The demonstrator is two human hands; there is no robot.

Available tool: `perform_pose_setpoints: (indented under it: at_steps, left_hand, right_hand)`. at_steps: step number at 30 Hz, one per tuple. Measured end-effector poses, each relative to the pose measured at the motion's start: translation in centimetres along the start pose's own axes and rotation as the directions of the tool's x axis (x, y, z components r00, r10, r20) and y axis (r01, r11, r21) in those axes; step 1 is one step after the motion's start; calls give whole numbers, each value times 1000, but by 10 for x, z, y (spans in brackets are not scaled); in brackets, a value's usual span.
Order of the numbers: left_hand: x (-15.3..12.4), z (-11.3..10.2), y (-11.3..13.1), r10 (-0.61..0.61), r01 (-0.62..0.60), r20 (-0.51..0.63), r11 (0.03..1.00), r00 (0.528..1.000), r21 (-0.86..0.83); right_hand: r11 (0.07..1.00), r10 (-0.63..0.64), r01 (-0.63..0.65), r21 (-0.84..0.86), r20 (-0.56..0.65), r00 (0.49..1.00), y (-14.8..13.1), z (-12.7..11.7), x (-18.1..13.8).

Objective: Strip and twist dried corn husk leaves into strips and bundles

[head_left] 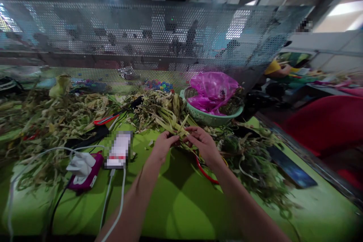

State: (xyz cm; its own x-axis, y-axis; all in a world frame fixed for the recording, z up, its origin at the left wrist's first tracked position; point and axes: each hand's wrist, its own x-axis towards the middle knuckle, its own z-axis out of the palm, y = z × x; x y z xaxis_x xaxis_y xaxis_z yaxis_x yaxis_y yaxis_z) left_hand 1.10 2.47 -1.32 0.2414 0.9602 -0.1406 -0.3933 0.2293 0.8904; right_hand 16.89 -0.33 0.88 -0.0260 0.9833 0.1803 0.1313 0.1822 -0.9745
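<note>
Pale yellow-green leaf strips (pixel 177 125), crossed over one another, are pinched between my two hands above the green tabletop (pixel 181 196). My left hand (pixel 163 146) grips their near left side, thumb pointing to the right. From the other side, my right hand (pixel 202 141) has its fingers bent around the strips. Both sets of fingertips are partly hidden by the strips and by each other. Just beyond lies a heap of dry, curled leaf scraps (pixel 153 107). A red cord or band (pixel 202 170) rests on the table beneath my right wrist.
A green basket (pixel 204 118) with a pink plastic bag (pixel 211 90) stands behind my right hand. To the left are a lit phone (pixel 118 149), a purple power block (pixel 86 176), white cables and a red cutter (pixel 106 120). A dark phone (pixel 292 166) lies right; a perforated metal screen (pixel 127 45) stands behind.
</note>
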Motion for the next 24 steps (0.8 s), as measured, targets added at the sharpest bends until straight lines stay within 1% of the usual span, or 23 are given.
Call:
perform_pose_setpoints:
  at_steps: [2, 4, 7, 10, 13, 16, 18, 21, 24]
  left_hand:
    - [1, -2, 0, -12, 12, -18, 1000, 1000, -14]
    - [2, -2, 0, -17, 17, -30, 1000, 999, -20]
    - [1, -2, 0, -34, 33, -39, 999, 999, -30]
    - [0, 0, 1, -38, 37, -23, 999, 999, -31]
    - [1, 1, -2, -6, 5, 29, 1000, 1000, 22]
    - [3, 1, -6, 89, -99, 87, 987, 992, 128]
    - [4, 2, -8, 130, -151, 116, 969, 985, 194]
    - [3, 3, -9, 128, -168, 156, 946, 979, 277]
    - [2, 5, -9, 146, -191, 151, 916, 978, 353]
  right_hand:
    - [998, -46, 47, -32, 53, 998, -3, -2, 0]
    - [982, -125, 136, -131, 93, 988, -7, -4, 0]
    - [918, -232, 274, -288, 172, 958, -11, -6, -2]
    - [875, -275, 340, -344, 224, 935, -10, -8, -4]
    - [849, -326, 363, -383, 159, 932, -5, -7, -4]
    - [836, -352, 349, -423, 74, 933, -1, -5, -2]
    - [849, -333, 315, -425, 33, 942, 1, -4, 0]
    - [885, -277, 233, -404, -54, 959, 2, -3, 1]
    - [915, -225, 163, -368, -132, 965, 3, -1, 1]
